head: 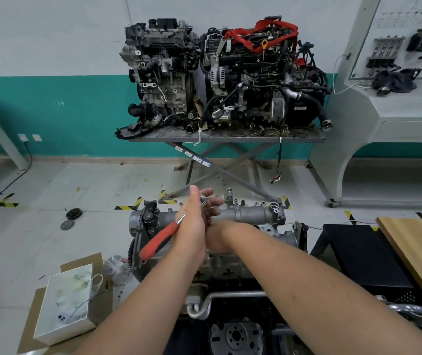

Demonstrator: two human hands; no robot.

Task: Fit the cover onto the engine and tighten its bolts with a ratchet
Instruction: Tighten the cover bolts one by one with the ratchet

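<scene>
While both your hands meet above the engine (220, 262), the red-handled ratchet (162, 237) sits between them.
Your left hand (192, 226) covers the ratchet's shank, its grip hidden; your right hand (213, 208) curls loosely at the ratchet head. Beneath them, the silver cover (251, 213) lies along the engine's far edge.

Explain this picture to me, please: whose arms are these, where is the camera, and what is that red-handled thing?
No robot here: the camera sits on a person's head, looking down at their own two hands. They work over an engine with a metal cover on top. The left hand holds a ratchet, a bolt-turning tool with a red handle. The right hand reaches to the ratchet's head; its grip is partly hidden. Behind, two other engines stand on a table.
</scene>
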